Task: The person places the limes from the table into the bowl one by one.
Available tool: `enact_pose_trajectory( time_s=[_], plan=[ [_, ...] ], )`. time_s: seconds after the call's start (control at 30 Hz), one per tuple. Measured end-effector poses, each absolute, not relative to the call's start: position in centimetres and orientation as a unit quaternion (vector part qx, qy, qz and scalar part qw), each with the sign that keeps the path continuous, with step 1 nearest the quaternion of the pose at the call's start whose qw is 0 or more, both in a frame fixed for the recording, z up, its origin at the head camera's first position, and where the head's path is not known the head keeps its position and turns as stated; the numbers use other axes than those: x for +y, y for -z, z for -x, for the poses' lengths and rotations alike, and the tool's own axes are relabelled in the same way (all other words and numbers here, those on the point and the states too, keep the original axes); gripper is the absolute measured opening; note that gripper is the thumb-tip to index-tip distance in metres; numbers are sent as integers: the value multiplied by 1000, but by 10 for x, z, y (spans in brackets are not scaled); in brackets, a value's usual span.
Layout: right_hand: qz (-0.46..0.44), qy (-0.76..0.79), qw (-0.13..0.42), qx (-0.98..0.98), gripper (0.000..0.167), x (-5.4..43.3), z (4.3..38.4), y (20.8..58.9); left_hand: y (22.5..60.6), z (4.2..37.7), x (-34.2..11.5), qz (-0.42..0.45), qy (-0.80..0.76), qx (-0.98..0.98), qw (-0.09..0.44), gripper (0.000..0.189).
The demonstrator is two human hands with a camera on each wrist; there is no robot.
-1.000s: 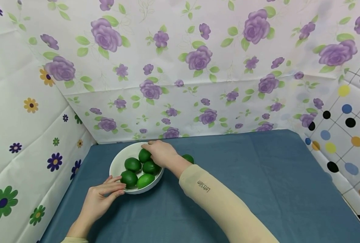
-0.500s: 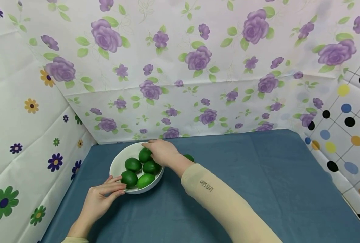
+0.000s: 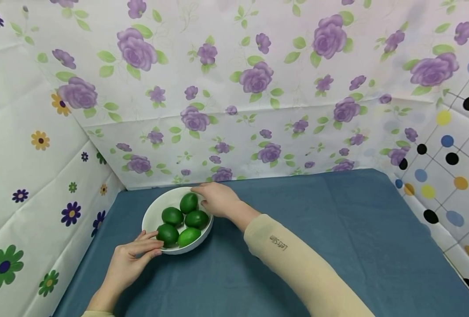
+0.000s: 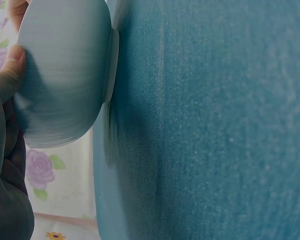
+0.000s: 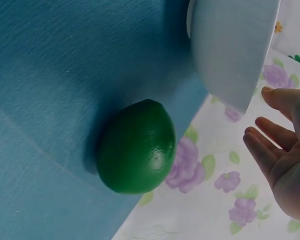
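A white bowl point(image 3: 152, 215) stands on the blue cloth, holding several green limes point(image 3: 188, 237). My left hand point(image 3: 129, 262) grips the bowl's near left rim, fingers over the inside beside a dark lime point(image 3: 167, 234). In the left wrist view its thumb point(image 4: 15, 62) presses the outer wall. My right hand point(image 3: 218, 200) is at the far right rim. Its fingers are loosely extended and hold nothing; the right wrist view shows a gap between them and the bowl point(image 5: 230, 50). Another lime point(image 5: 137, 147) lies on the cloth outside the bowl, mostly hidden behind my right wrist in the head view.
The blue cloth point(image 3: 317, 242) covers the table and stretches to the right of the bowl. A rose-patterned sheet point(image 3: 242, 132) hangs close behind the bowl. Patterned sheets also stand on the left point(image 3: 24, 163) and right point(image 3: 456, 176).
My right hand has drawn back to the right, off the farthest lime, which now shows fully in the bowl. My left hand keeps its grip on the rim.
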State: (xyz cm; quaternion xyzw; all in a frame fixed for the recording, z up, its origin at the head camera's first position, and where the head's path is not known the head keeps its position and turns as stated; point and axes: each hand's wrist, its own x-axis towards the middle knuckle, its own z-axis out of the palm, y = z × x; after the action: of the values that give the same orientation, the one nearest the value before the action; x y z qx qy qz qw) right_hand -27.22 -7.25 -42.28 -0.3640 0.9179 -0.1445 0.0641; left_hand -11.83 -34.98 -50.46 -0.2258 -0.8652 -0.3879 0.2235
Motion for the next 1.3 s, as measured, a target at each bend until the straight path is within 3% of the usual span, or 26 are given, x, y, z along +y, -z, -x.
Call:
enact_pose_trajectory(
  time_s=[0.97,1.3],
  plan=[
    [320,207,52,923,47,1,285,445,507,117,-350,226,387,-864,228,33],
    [332,228,76,912,43,27,277,462,505,118,-349,222,387,-866,227,32]
  ],
)
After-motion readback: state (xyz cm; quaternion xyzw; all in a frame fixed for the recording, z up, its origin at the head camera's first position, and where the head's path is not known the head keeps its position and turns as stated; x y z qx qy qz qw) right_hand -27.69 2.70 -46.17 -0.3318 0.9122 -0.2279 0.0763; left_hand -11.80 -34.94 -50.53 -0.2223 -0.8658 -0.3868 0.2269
